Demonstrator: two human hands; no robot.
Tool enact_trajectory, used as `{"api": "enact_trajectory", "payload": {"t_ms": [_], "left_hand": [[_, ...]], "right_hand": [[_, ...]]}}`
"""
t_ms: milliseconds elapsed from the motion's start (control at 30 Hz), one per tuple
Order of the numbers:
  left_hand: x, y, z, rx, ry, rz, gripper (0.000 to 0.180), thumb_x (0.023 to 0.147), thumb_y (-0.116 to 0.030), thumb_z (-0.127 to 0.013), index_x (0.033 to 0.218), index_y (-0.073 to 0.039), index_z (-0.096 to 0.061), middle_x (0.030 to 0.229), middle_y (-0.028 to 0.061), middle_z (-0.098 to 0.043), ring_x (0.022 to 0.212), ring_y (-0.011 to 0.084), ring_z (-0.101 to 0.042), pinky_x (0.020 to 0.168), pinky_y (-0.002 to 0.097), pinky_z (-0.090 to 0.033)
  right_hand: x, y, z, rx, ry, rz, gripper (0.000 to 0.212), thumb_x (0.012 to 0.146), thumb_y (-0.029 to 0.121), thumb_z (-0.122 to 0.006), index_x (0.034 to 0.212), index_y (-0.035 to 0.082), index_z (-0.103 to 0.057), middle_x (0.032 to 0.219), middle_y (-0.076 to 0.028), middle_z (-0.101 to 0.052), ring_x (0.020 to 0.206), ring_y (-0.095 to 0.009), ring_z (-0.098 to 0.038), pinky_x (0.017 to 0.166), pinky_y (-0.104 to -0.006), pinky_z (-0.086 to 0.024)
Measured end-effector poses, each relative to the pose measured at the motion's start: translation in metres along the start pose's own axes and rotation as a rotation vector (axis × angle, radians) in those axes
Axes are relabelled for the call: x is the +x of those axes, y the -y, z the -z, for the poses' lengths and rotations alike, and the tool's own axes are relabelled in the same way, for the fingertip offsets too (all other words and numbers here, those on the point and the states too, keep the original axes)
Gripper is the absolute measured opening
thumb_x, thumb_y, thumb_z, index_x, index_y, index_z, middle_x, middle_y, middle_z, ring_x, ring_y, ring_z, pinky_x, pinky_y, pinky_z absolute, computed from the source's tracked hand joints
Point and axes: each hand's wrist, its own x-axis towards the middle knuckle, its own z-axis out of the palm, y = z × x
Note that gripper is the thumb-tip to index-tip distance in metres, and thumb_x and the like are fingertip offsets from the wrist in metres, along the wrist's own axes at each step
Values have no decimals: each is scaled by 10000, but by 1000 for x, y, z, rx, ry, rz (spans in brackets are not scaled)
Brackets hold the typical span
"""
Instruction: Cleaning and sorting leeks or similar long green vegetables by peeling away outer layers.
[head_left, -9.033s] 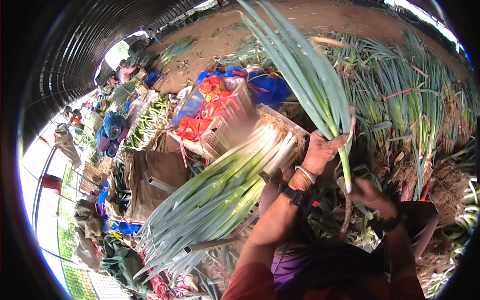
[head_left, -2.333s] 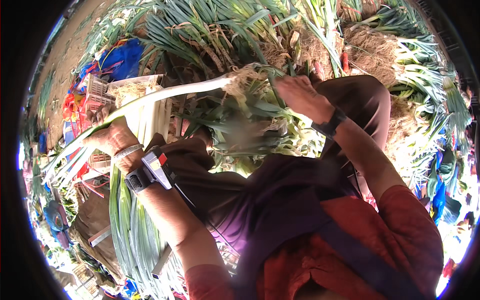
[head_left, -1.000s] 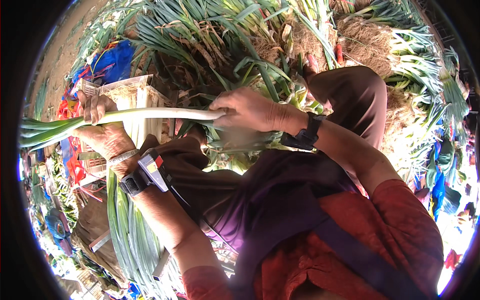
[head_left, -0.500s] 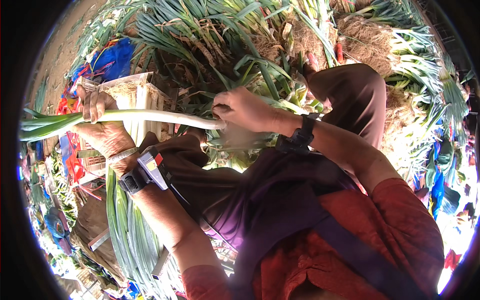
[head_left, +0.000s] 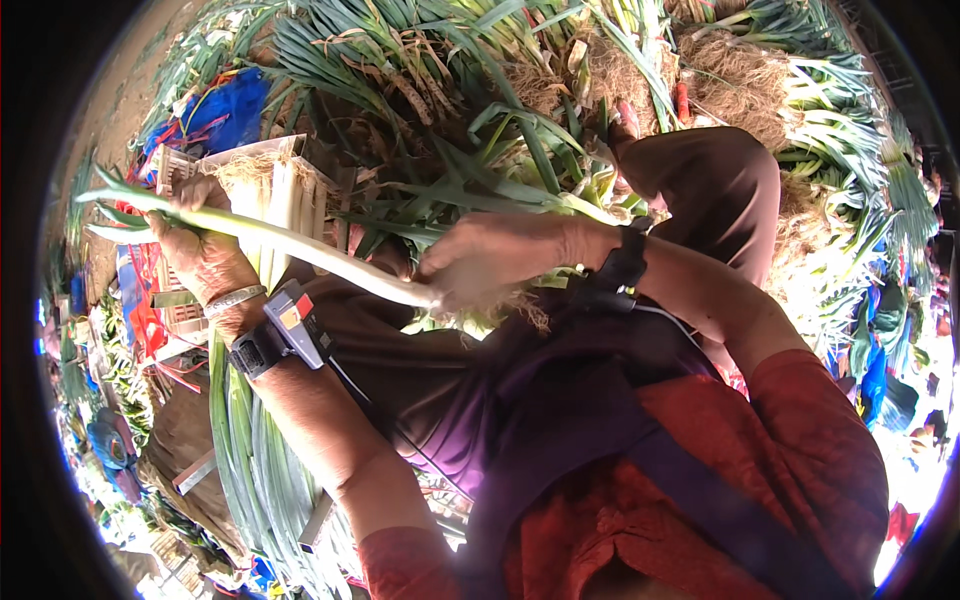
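Observation:
A single leek (head_left: 320,262) with a long white stem slants across in front of me. My left hand (head_left: 208,250) is closed round its green upper part, and the short leaves stick out past the hand to the left. At the stem's lower right end is my right hand (head_left: 480,262), curled and smeared by motion. Whether its fingers grip the stem cannot be made out. Brown stringy roots (head_left: 530,312) show just below and right of that hand. Behind my left hand, pale-stemmed leeks (head_left: 285,195) lie side by side in a light plastic crate (head_left: 185,325).
Bunches of untrimmed leeks (head_left: 370,60) are heaped at the back, with root masses (head_left: 735,80) at the far right. Loose green leaves (head_left: 540,150) lie before my bent knee (head_left: 715,190). A blue plastic sheet (head_left: 235,110) and red strips (head_left: 150,320) are by the crate.
The leek has tilted, its root end lower and its leaf end higher. My right hand has dropped lower at the stem's end, and roots now show beside it.

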Motion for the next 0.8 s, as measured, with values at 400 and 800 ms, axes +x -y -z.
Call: {"api": "enact_trajectory", "payload": {"t_ms": [400,800], "left_hand": [[-7,49,-23,-322,103,301,105,902,-50,-456,828,15,-421,666,40,-377,514,119,-350,472,241,-373],[1,-13,-8,-84,158,46,186,896,-127,-560,811,-10,-443,625,13,-350,508,98,-329,449,227,-330]], "right_hand": [[27,-10,-27,263,-257,238,316,964,214,-508,1177,-13,-557,1033,-85,-615,890,-130,-600,753,-284,-510],[-106,14,19,294,-124,-496,341,928,250,-584,1164,4,-585,874,-82,-663,738,-117,-630,629,-222,-497]]}}
